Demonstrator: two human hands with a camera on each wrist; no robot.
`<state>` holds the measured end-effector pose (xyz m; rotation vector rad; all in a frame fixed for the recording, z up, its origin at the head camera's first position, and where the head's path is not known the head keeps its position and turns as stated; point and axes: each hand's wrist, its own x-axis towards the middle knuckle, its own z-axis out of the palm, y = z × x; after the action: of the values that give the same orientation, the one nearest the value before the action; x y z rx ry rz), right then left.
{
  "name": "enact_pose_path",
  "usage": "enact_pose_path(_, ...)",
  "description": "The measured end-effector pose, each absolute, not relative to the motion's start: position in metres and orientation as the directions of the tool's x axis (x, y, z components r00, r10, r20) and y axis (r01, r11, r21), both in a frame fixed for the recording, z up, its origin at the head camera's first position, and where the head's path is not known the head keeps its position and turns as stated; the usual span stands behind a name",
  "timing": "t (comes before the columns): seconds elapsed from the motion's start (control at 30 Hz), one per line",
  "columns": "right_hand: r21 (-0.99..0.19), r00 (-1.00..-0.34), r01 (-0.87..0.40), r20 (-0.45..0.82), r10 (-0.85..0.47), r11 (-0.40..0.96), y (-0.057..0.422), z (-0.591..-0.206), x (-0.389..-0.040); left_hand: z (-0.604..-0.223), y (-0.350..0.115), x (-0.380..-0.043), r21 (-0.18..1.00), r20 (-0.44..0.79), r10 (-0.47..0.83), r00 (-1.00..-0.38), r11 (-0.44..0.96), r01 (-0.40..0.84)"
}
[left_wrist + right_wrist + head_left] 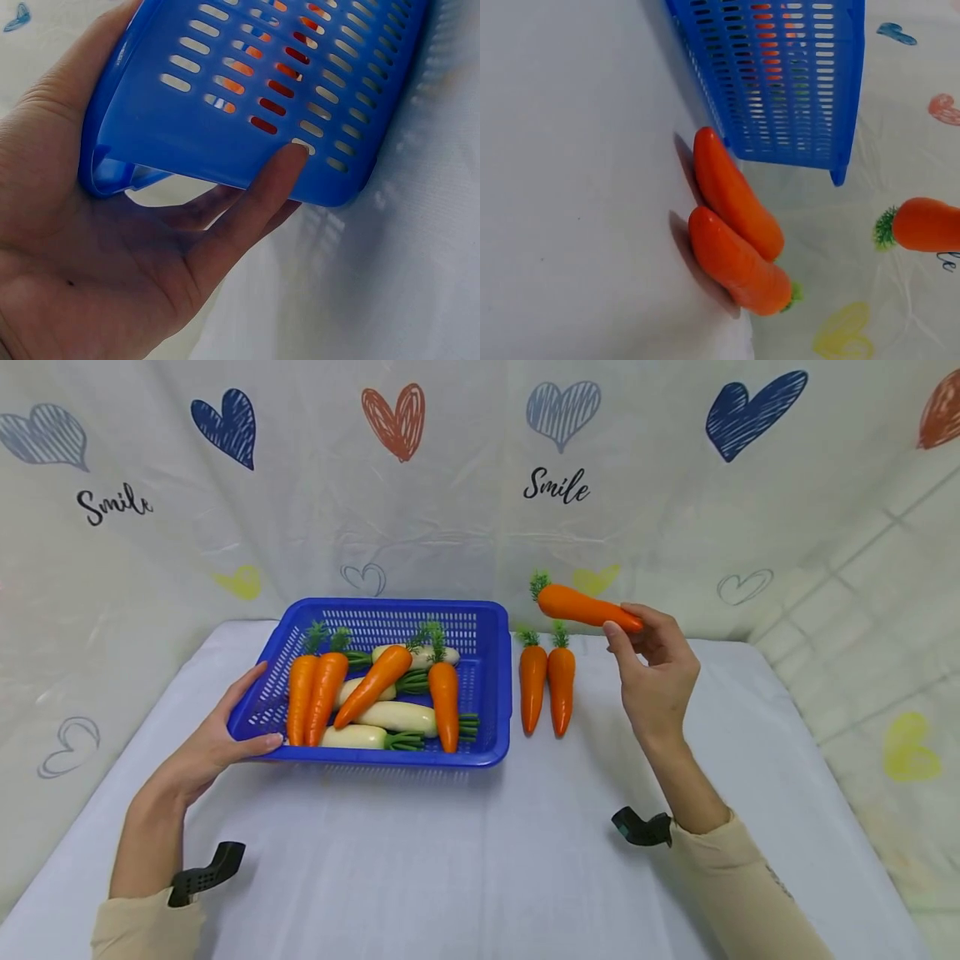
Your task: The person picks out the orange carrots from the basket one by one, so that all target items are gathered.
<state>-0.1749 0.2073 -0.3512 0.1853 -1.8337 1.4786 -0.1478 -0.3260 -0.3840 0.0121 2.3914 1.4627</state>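
My right hand [660,672] pinches an orange carrot [577,604] by its tapered end, its green top pointing left. That carrot [928,225] is partly cut off in the right wrist view. My left hand [213,739] grips the left front corner of a blue plastic basket [497,693]. In the left wrist view the left thumb [259,199] lies against the basket's slotted wall [187,124], with other fingers partly hidden behind. Several carrots [327,689] and several white radishes [397,717] lie in the basket.
Two more carrots, a left one [533,689] and a right one [561,692], lie side by side just right of the basket. A white cloth [420,860] covers the table. Behind it hangs a pale curtain [457,518] printed with hearts and "Smile".
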Motion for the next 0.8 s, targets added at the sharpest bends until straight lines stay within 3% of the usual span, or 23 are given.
enact_pose_path(0.4,-0.805,-0.700,-0.529,0.592,0.399,0.267,0.228,-0.362,-0.173,-0.384,-0.327,-0.148,0.862,-0.275,0.177,-0.945,0.481,-0.161)
enact_pose_path(0.8,-0.839,-0.745,-0.392,0.530,0.404,0.378,0.246,-0.378,-0.165,-0.386,-0.326,-0.148,0.862,-0.279,0.179,-0.943,0.479,-0.164)
